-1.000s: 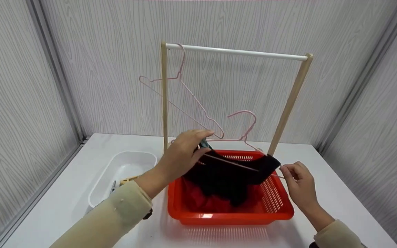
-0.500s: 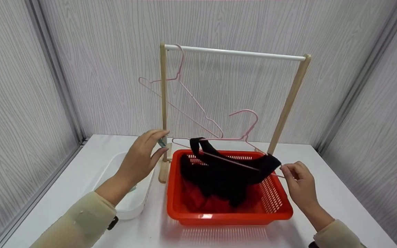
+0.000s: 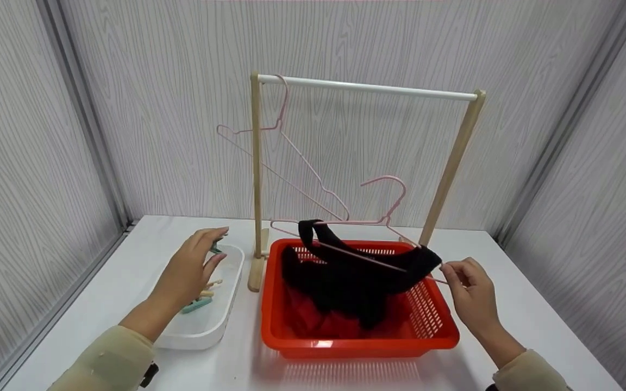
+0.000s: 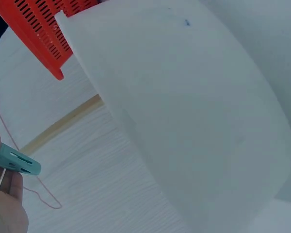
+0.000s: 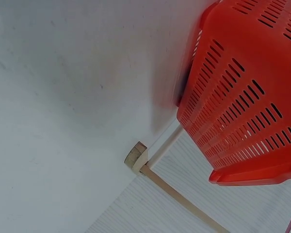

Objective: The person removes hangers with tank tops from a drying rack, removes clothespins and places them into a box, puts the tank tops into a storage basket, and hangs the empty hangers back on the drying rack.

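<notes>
My left hand (image 3: 185, 271) is over the white tub (image 3: 230, 301) in the head view. Between its thumb and fingers it pinches a teal clothespin (image 4: 20, 160), plainest in the left wrist view. My right hand (image 3: 474, 293) pinches the right end of a pink wire hanger (image 3: 394, 202). That hanger is tilted above the red basket (image 3: 362, 344), its hook upward. A black garment (image 3: 335, 285) with straps looped over the hanger's two sides droops into the basket. Part of the clothespin is hidden by the fingers in the head view.
Behind the basket stands a rack with wooden posts (image 3: 257, 163) and a white rail (image 3: 367, 87). Another pink hanger (image 3: 306, 163) hangs at the rail's left end. Red cloth (image 3: 321, 320) lies in the basket. Loose clothespins (image 3: 198, 305) lie in the tub.
My left hand has moved away from the garment's left strap, leftward and down to the tub, with the teal clothespin in it. The right hand and held hanger have hardly moved.
</notes>
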Available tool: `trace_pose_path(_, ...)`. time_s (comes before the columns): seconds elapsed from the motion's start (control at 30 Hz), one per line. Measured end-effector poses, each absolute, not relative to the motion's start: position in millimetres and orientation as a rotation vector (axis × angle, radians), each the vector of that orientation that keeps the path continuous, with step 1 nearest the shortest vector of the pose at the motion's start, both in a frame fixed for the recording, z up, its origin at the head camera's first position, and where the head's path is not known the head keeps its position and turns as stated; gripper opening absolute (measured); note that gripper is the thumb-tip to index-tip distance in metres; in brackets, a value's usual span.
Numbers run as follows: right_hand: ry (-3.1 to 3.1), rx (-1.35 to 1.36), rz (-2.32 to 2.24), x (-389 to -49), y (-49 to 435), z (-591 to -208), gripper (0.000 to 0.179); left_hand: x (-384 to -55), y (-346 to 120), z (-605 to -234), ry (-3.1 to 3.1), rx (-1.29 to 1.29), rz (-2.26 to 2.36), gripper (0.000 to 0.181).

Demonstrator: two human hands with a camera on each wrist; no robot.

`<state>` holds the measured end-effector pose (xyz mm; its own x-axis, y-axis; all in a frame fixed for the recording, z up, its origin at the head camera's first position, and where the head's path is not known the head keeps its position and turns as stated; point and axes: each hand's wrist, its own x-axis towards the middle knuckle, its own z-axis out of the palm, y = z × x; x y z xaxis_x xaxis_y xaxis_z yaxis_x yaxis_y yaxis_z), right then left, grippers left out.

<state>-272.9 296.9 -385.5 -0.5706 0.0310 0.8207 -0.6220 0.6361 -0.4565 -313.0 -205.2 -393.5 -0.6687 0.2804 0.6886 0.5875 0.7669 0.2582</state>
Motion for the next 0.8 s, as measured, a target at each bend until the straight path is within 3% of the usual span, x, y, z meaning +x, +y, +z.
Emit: trace_pose_path(0.8,-1.997,0.452,0.964,-271.5,297.2,-386.2,0.011,-323.6,-236.9,-438.3,-2.927,-0.413,-0.637,0.052)
